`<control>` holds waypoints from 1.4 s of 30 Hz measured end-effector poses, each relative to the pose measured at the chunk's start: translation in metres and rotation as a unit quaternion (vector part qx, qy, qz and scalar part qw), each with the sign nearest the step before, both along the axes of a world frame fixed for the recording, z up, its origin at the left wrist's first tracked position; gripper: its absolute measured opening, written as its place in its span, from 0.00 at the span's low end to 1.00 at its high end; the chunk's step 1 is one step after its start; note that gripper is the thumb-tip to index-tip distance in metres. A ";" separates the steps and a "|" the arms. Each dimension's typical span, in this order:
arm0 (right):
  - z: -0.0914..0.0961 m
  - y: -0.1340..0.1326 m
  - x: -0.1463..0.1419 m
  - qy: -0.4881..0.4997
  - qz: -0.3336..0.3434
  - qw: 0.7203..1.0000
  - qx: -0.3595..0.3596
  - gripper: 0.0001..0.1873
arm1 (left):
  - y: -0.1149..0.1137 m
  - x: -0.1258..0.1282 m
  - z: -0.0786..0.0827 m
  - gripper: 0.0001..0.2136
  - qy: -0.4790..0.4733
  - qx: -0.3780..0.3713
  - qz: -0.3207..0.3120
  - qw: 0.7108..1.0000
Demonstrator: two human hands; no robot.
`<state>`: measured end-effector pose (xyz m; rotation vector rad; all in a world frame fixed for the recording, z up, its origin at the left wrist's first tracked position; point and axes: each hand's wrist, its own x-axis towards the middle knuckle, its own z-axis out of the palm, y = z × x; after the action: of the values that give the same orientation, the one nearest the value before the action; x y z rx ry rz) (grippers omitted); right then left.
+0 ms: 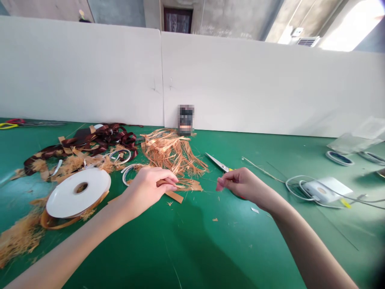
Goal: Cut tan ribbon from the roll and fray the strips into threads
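My left hand (148, 185) is closed in a pinch on a frayed tan ribbon strip (192, 185), whose ends stick out to the right past the fingertips. Another short tan piece (175, 196) lies just below those fingers. To the right, my right hand (245, 184) has its fingertips pinched together, a gap away from the strip; a thin thread may be between them, but this is too fine to make out. Scissors (217, 161) lie beyond the right hand, blades pointing away, their handles partly hidden by it. Behind the left hand spreads a pile of shredded tan strips (168, 150).
A white spool (64, 196) stands at left beside frayed tan scraps (21, 233) and dark brown ribbon (87, 140). At right are a white charger (327, 188) with looped cable and a ring-shaped roll (339, 158). A white partition (240, 84) closes the green table's back.
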<state>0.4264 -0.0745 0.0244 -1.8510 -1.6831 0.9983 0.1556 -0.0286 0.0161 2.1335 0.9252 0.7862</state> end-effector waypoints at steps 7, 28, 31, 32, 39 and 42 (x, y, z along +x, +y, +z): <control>-0.017 -0.006 0.026 -0.066 0.066 0.993 -0.065 0.23 | 0.003 0.000 -0.003 0.03 -0.021 -0.043 0.009 0.999; 0.055 0.036 -0.054 0.555 0.015 0.791 0.258 0.11 | 0.024 0.038 0.023 0.08 -0.154 -0.188 0.017 0.970; 0.056 0.037 -0.048 0.467 0.011 0.851 0.241 0.10 | 0.029 0.036 0.018 0.07 -0.150 -0.169 0.035 0.973; 0.055 0.037 -0.046 0.401 0.022 0.887 0.228 0.11 | 0.029 0.035 0.017 0.06 -0.150 -0.158 0.040 0.975; 0.013 0.043 -0.042 -0.106 -0.046 0.958 0.263 0.13 | 0.030 0.036 -0.007 0.06 -0.130 -0.013 0.072 0.989; -0.007 0.045 -0.041 0.071 -0.129 0.960 0.237 0.23 | 0.031 0.044 -0.038 0.06 -0.187 -0.053 0.106 0.975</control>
<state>0.3858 -0.0294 0.0177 -1.5829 -1.3987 0.5439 0.1992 0.0027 -0.0222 1.7311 0.9735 1.1717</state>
